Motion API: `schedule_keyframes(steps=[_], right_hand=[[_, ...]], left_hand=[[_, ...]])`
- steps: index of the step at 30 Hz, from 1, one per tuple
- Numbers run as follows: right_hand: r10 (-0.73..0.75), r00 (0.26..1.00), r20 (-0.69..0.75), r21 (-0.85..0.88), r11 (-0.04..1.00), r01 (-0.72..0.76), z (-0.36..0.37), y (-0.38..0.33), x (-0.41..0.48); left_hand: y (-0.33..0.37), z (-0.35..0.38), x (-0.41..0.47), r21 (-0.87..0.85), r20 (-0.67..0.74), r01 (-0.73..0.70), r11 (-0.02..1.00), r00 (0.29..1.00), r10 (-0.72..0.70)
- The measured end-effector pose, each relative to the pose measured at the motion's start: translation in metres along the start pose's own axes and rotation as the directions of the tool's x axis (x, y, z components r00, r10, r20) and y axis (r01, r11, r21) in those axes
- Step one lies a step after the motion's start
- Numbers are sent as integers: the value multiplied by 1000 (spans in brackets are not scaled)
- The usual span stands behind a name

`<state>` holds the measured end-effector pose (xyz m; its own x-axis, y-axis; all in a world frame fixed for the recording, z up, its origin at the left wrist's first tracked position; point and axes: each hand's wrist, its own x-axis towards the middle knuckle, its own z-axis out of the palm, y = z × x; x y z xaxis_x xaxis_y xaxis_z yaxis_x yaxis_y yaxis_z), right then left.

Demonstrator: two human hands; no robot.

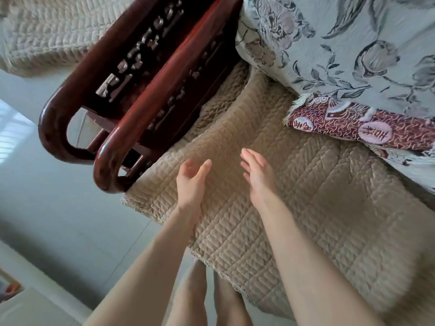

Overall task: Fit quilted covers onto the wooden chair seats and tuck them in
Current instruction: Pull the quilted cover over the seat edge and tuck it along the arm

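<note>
A beige quilted cover point(306, 208) lies spread over the seat of a dark red wooden chair, its lace-trimmed edge hanging over the front. My left hand point(191, 182) and my right hand point(257, 175) hover side by side above the cover near its left end, palms facing each other, fingers relaxed and holding nothing. The chair's curved wooden armrest point(150, 97) rises just left of my hands. A second beige quilted cover point(47, 31) lies on the neighbouring seat at the upper left.
A floral grey-white quilt point(353, 43) and a red patterned fringed cloth point(353, 125) lie on the seat's back right. A second armrest point(77, 90) stands close beside the first. Pale tiled floor point(58, 196) spreads to the left. My legs show below.
</note>
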<state>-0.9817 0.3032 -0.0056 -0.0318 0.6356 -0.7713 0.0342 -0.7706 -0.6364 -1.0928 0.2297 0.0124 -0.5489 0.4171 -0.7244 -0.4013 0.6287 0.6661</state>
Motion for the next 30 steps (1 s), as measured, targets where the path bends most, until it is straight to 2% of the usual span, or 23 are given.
schedule_keyframes(steps=[4,9,12,15,19,23,26,30], right_hand=[[-50,998,43,-75,996,53,18,-20,19],[-134,990,45,-118,983,138,41,-55,47],[-189,980,64,-158,968,197,55,-75,68],[-221,963,155,-288,922,259,65,-83,91],[-213,948,238,-564,764,313,65,-80,122],[-188,946,264,-726,607,323,66,-78,146],[-226,909,349,-803,427,414,74,-82,164],[-140,898,417,-882,174,437,88,-94,184]], left_hand=[[8,-1,25,85,-49,-97,992,994,101],[17,3,62,191,-88,-137,972,984,156],[21,4,87,278,-62,-136,951,985,159],[19,5,106,392,-25,-76,917,995,93],[12,3,122,518,-17,-19,855,999,33],[9,5,128,552,-16,-7,834,1000,20],[8,5,129,573,-28,-11,820,999,32],[0,10,133,656,-78,-13,755,993,85]])
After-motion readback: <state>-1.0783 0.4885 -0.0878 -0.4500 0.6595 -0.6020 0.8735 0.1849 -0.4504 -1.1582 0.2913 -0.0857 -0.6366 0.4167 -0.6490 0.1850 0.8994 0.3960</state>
